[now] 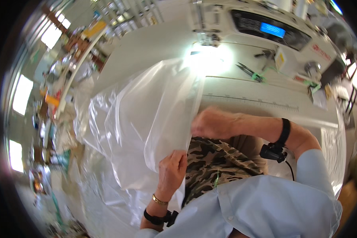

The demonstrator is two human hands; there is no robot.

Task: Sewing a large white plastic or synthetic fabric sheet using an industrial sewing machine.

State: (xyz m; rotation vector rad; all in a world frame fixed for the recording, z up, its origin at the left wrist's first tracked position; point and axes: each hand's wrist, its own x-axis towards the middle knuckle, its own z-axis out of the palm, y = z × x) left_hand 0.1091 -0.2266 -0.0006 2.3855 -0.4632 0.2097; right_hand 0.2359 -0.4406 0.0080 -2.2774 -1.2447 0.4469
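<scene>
A large, glossy, translucent white plastic sheet [135, 115] lies over the left side of the sewing table, its right edge running up under the bright lamp at the sewing machine's needle area [207, 55]. My left hand [172, 168] is closed on that edge near my lap, fingers curled over it. Farther up the same edge is my right hand [213, 123], blurred but with its fingers drawn together at the plastic. The fingertips of my right hand are hard to make out.
The white sewing machine [242, 43] has a lit blue display. Green-handled snips [250, 73], a dark metal part [264, 54] and a small white box [285, 61] sit on its bed. A printed ruler [254, 100] runs along the table. Cluttered shelves stand at the left.
</scene>
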